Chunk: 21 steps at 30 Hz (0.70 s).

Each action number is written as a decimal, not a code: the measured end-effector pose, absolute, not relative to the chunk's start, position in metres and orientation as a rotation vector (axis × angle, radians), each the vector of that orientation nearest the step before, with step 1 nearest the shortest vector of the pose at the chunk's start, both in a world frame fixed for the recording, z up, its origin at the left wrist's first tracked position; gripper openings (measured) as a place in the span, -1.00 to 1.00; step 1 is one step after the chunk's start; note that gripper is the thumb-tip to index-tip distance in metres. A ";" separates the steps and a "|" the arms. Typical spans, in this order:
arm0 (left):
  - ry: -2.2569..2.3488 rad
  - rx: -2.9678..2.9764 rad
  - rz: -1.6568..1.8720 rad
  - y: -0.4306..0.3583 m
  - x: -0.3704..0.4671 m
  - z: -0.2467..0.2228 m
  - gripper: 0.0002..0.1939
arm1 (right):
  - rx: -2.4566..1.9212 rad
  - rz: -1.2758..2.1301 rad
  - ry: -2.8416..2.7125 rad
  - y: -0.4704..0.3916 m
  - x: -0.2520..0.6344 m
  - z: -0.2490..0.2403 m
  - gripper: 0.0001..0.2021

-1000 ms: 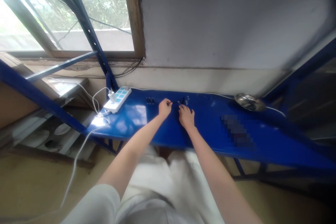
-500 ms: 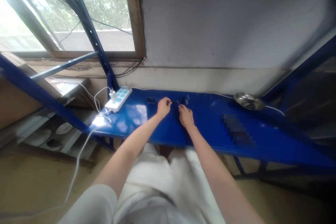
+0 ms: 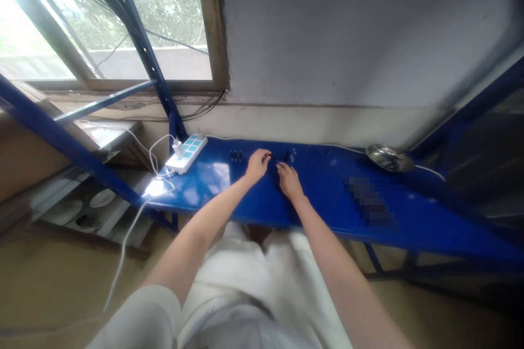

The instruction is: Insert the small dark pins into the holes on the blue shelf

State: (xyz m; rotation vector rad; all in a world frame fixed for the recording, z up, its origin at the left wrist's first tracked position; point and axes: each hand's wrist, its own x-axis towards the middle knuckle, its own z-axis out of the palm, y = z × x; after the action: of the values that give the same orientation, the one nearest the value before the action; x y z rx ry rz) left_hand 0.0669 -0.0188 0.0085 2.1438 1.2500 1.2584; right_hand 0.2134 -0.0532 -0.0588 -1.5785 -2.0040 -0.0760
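Note:
Over the blue table (image 3: pixel 319 202), my left hand (image 3: pixel 257 166) pinches a small thin black piece (image 3: pixel 273 157). The fingertips of my right hand (image 3: pixel 289 179) are at the lower right end of that piece, closed together; whether they grip anything is too small to tell. Several small dark cylinders (image 3: pixel 236 156) stand in a row left of my left hand. Just beyond my right hand lie another dark piece (image 3: pixel 287 155) and some small clear bits (image 3: pixel 293 155).
A white power strip (image 3: pixel 187 154) with a plug and cable lies at the table's left end. At the right are a shiny metal dish (image 3: pixel 389 158) and a blurred-out dark object (image 3: pixel 368 200). Blue frame posts rise on both sides. Wall and window stand behind.
My left hand has turned slightly and moved a little up and right. The black piece between my hands now slants down to the right instead of lying level.

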 end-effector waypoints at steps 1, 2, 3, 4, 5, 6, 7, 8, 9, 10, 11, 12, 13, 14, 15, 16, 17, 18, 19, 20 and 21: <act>1.234 2.164 1.245 -0.019 0.067 0.008 -0.84 | -1.568 -0.068 -2.008 -0.053 0.213 -0.059 -0.56; 1.221 2.185 1.224 -0.019 0.068 0.007 -0.84 | -1.555 -0.060 -2.016 -0.054 0.213 -0.058 -0.56; 1.210 2.204 1.198 -0.018 0.069 0.005 -0.85 | -1.543 -0.052 -2.026 -0.054 0.213 -0.058 -0.56; 1.203 2.220 1.169 -0.018 0.070 0.004 -0.85 | -1.534 -0.044 -2.034 -0.054 0.213 -0.058 -0.56; 1.201 2.233 1.139 -0.018 0.070 0.004 -0.86 | -1.532 -0.037 -2.037 -0.054 0.213 -0.057 -0.55; 1.205 2.245 1.113 -0.017 0.071 0.003 -0.86 | -1.534 -0.034 -2.035 -0.055 0.213 -0.057 -0.55; 1.213 2.257 1.089 -0.017 0.072 0.003 -0.86 | -1.537 -0.033 -2.032 -0.055 0.213 -0.056 -0.55; 1.223 2.276 1.066 -0.016 0.071 0.004 -0.85 | -1.539 -0.034 -2.028 -0.056 0.213 -0.056 -0.55; 1.229 2.306 1.043 -0.015 0.071 0.005 -0.84 | -1.537 -0.037 -2.026 -0.057 0.213 -0.055 -0.55; 1.224 2.350 1.015 -0.015 0.070 0.007 -0.83 | -1.532 -0.039 -2.027 -0.057 0.212 -0.055 -0.55; 1.211 2.404 0.984 -0.014 0.069 0.009 -0.81 | -1.527 -0.042 -2.026 -0.058 0.212 -0.054 -0.55; 1.187 2.463 0.951 -0.014 0.067 0.011 -0.80 | -1.524 -0.044 -2.024 -0.058 0.212 -0.054 -0.55; 1.156 2.523 0.918 -0.013 0.065 0.013 -0.80 | -1.522 -0.047 -2.023 -0.058 0.212 -0.053 -0.56; 1.123 2.579 0.883 -0.013 0.063 0.016 -0.79 | -1.519 -0.052 -2.023 -0.059 0.212 -0.053 -0.56; 1.096 2.629 0.850 -0.013 0.061 0.018 -0.79 | -1.514 -0.058 -2.024 -0.059 0.212 -0.053 -0.56; 1.080 2.673 0.814 -0.013 0.059 0.020 -0.78 | -1.506 -0.064 -2.026 -0.058 0.212 -0.053 -0.56; 1.074 2.714 0.774 -0.014 0.057 0.021 -0.78 | -1.496 -0.070 -2.027 -0.058 0.212 -0.053 -0.56; 1.080 2.753 0.729 -0.013 0.056 0.023 -0.78 | -1.486 -0.074 -2.027 -0.058 0.212 -0.053 -0.56; 1.091 2.790 0.679 -0.013 0.056 0.025 -0.78 | -1.475 -0.078 -2.026 -0.058 0.212 -0.054 -0.56; 1.099 2.827 0.629 -0.012 0.055 0.028 -0.78 | -1.463 -0.081 -2.025 -0.057 0.212 -0.054 -0.56; 1.096 2.865 0.582 -0.009 0.054 0.031 -0.78 | -1.449 -0.087 -2.023 -0.057 0.213 -0.055 -0.56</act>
State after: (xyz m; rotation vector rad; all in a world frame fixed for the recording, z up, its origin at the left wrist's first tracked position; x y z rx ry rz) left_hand 0.0544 -0.0094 0.0313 2.8646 1.0960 0.5822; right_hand 0.2125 -0.0572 -0.0546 -1.4492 -2.0232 -0.0866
